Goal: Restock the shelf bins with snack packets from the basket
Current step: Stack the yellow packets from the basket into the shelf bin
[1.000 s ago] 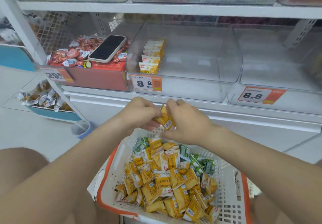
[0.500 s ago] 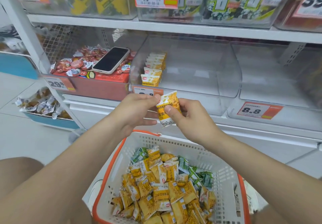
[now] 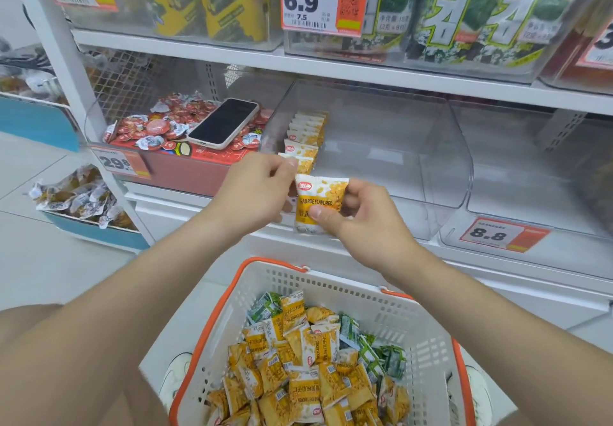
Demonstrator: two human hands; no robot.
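From the head camera, the right hand (image 3: 361,226) is pinching the yellow packet (image 3: 320,198) upright, thumb on its lower front, while the left hand (image 3: 258,193) is gripping its left edge, before the clear bin (image 3: 431,173), above the basket (image 3: 371,296)

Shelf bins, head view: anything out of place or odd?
Yes: a phone lies screen-up on the red snack cups in the left bin; it is not stock. Otherwise the yellow packets in the middle bin stand in a neat row.

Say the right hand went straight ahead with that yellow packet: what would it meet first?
Likely the low front wall of the clear bin, just before its row of yellow packets; depth is unclear.
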